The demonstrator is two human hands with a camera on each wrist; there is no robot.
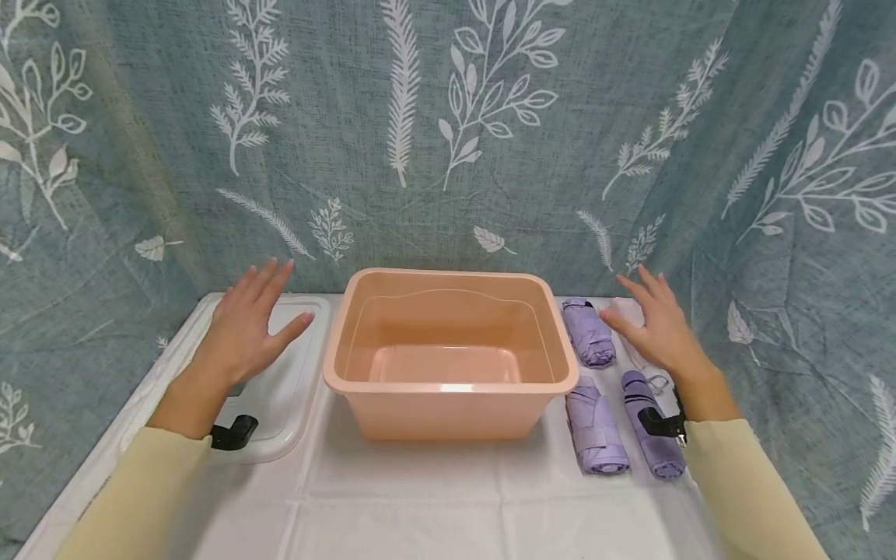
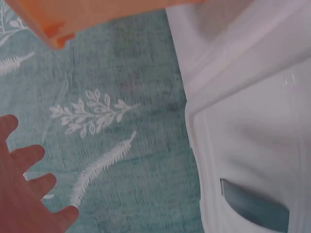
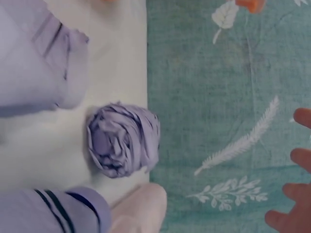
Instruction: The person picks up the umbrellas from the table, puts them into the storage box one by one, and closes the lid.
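My left hand [image 1: 245, 330] hovers with fingers spread over a white plastic lid [image 1: 301, 389] at the left, holding nothing. A peach plastic tub [image 1: 448, 416] stands in the middle between both hands; its visible inside is bare. At the right, my right hand [image 1: 658, 330] is held spread above several rolled umbrellas, apart from them. Two lilac ones, a far umbrella [image 1: 589, 334] and a near umbrella [image 1: 597, 428], lie beside the tub. A darker purple umbrella [image 1: 640, 412] with a wrist loop lies under my right wrist. A pale pink rolled item [image 3: 141, 208] is partly hidden by my hand.
A white cloth [image 1: 406, 498] covers the table. Behind the tub and at both sides hangs a green-blue curtain [image 1: 350, 140] with white leaf prints, close to the table's back edge. The lid has a dark opening or patch [image 2: 255, 206] in it.
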